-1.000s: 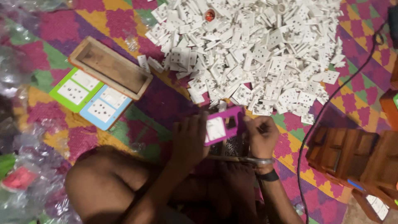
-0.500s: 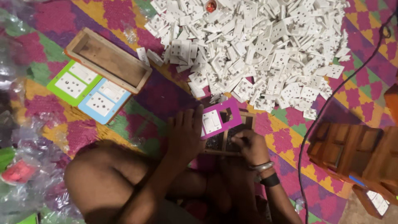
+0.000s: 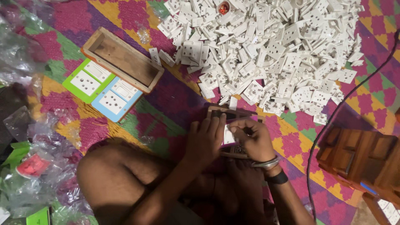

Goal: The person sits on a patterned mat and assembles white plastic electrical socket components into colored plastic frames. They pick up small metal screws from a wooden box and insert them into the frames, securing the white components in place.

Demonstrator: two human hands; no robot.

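My left hand [image 3: 205,141] and my right hand [image 3: 251,141] press together on a switch plate with a white socket insert [image 3: 228,136]. The plate lies in a small wooden box [image 3: 231,112] on the mat in front of my legs. My fingers cover most of the plate, so its colour hardly shows. My right wrist wears a metal bangle and a dark band [image 3: 273,170]. Just beyond the box spreads a big heap of white socket and switch parts [image 3: 271,50].
An empty wooden box [image 3: 123,60] lies at the upper left, beside a green plate [image 3: 86,81] and a blue plate [image 3: 113,100]. Stacked wooden boxes [image 3: 362,158] stand at the right. A black cable [image 3: 333,116] crosses the patterned mat. Crumpled plastic bags [image 3: 29,166] fill the left.
The pink plate was held up, tilted and plainly visible; now it is lowered into the wooden box with both hands closed over it.
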